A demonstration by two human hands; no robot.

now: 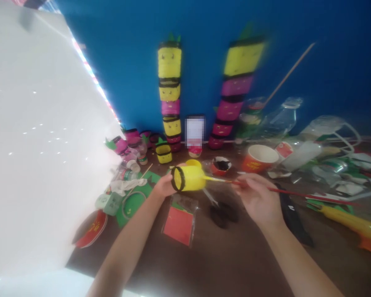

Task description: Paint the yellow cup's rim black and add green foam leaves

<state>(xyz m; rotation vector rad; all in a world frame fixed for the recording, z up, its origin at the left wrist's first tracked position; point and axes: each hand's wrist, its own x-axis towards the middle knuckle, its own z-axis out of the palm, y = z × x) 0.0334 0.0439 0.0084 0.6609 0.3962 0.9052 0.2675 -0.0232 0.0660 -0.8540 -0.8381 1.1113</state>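
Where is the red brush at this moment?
The brush is right of centre in the head view, in the right hand, its tip at the yellow cup held by the left hand.

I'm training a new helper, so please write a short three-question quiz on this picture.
1. Which hand holds the paintbrush?
2. True or false: the scissors are in the left hand.
3. What colour is the band around the left-facing end of the yellow container? A) red B) black C) green

Key:
1. The right hand.
2. False; they lie on the table.
3. B.
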